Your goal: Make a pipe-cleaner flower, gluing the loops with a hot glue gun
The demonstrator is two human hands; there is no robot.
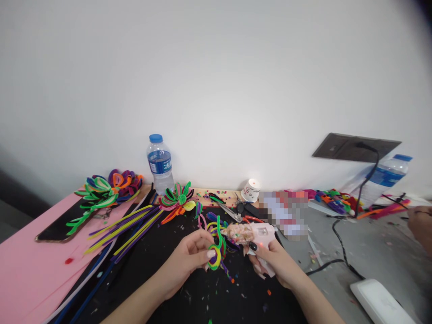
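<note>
While you pinch the looped pipe-cleaner piece [216, 252] in your left hand [189, 258], treat it as a light, soft and springy part: the fuzzy wire bends under slight pressure and is likely to keep whatever bend you give it. It sits low in the middle of the view, above the black mat [162, 252], just left of the glue gun [256, 234]. Your thumb and forefinger close on its yellow-green loop; judged from the picture, this is the correct place to hold, on the loop body and away from the gun's nozzle end.

Your right hand [275, 263] is wrapped round the handle of the pink glue gun, fingers curled, with the nozzle pointing left toward the piece. Expect the gun to be rigid, heavier than the piece and probably hot at the tip; its cord [337, 238] trails to the right and may drag.

Both forearms come in from the lower edge, converging, wrists low over the mat.

Finished flowers [108, 186], loose pipe cleaners [128, 225], a water bottle [159, 163] and scissors [232, 213] lie beyond. Another person's hand [421, 225] shows at the right edge.
</note>
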